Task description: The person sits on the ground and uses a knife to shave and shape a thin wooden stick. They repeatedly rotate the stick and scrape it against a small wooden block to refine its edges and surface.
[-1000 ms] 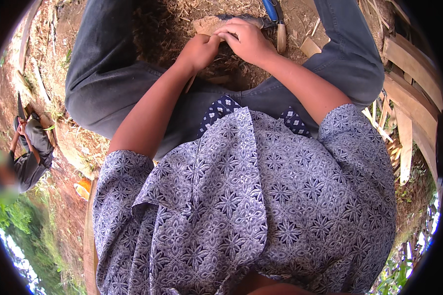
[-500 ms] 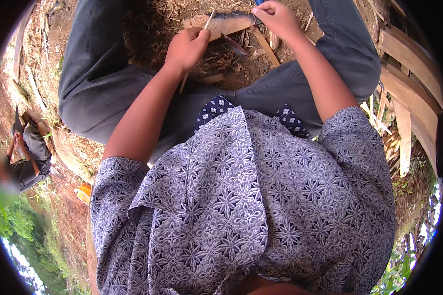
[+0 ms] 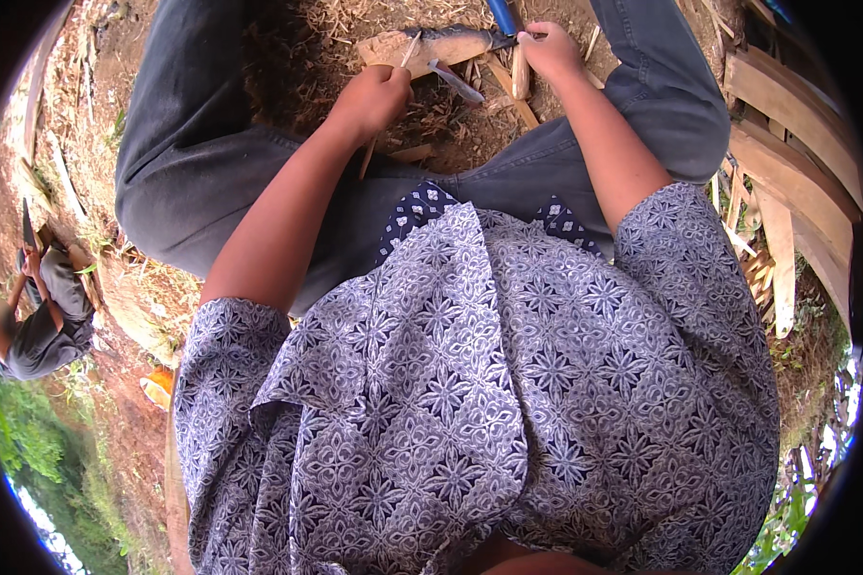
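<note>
My left hand [image 3: 374, 99] is closed round a thin pale stick [image 3: 411, 48], which pokes out above the fist and again below it. My right hand [image 3: 551, 52] is pinched at the lower end of a blue rod-shaped handle [image 3: 501, 15], cut off by the top edge; a dark part shows by the fingertips. Between the hands lies a wood piece [image 3: 384, 48] with a blackened upper side. Just below it a shiny, blade-like piece [image 3: 458, 83] catches the light. Under my right fingertips is a rounded pale wooden piece [image 3: 520, 79].
My bent legs in dark trousers [image 3: 192, 125] frame the ground, strewn with shavings. A narrow wood strip [image 3: 511, 91] lies there. Curved planks [image 3: 796, 105] are stacked at right. Far left, another person [image 3: 48, 316] sits holding a dark long tool, near an orange thing [image 3: 158, 386].
My right hand has come down a little, with more of the blue handle in view. The left hand has lowered slightly with the stick. The blade-like piece now glints.
</note>
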### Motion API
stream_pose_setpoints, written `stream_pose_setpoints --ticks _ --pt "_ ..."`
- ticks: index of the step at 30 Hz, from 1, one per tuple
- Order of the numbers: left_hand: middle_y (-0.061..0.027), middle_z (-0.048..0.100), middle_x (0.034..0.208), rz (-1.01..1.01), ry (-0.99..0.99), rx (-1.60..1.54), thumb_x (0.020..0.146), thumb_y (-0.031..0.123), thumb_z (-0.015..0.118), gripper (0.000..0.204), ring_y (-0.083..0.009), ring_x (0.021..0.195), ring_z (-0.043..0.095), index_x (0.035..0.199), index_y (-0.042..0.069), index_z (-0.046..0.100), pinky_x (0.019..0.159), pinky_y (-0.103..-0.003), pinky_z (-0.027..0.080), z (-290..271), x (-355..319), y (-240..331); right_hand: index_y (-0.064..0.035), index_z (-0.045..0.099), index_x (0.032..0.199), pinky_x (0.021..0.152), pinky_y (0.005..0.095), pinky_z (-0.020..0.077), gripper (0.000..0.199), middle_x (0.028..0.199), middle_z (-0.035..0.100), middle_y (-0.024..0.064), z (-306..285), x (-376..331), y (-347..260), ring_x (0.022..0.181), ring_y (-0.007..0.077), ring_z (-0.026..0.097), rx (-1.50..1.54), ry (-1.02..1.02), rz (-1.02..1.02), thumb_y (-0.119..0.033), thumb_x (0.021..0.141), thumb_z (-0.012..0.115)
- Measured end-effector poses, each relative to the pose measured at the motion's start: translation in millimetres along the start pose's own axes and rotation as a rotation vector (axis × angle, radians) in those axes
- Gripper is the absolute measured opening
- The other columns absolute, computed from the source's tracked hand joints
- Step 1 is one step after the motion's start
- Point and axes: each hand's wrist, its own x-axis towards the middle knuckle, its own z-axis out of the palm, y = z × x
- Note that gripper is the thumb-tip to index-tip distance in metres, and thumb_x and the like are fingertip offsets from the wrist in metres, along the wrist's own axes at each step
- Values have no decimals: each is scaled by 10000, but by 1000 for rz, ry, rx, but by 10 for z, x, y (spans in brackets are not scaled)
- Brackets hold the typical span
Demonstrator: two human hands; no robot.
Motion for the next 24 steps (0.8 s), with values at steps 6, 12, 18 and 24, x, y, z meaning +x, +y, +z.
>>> stream_pose_setpoints --ticks 6,12,18,24 --pt "-121 704 771 34 -21 1 941 384 434 467 -252 760 673 869 1 691 777 -370 508 -13 61 -20 -39 737 1079 917 396 532 398 1091 728 150 90 59 156 997 294 701 131 29 64 -336 814 729" --pt "-124 707 780 75 10 51 942 395 457 471 -261 770 681 885 -2 706 775 -375 510 -22 100 -22 11 687 1123 724 370 544 359 977 709 126 -52 36 41 824 227 705 579 -76 275 -217 846 693" --pt "-147 712 800 104 25 102 939 395 473 460 -290 803 696 914 1 710 799 -396 516 17 162 -25 0 485 1334 699 354 551 359 1053 644 86 -316 88 52 815 153 637 769 -11 121 -147 1006 468" --pt "-188 719 871 90 87 203 928 395 490 430 -359 890 699 975 36 722 844 -432 518 22 90 75 -78 491 1368 615 258 509 361 931 631 36 -423 -764 -959 696 86 574 647 -422 83 -243 1047 501"
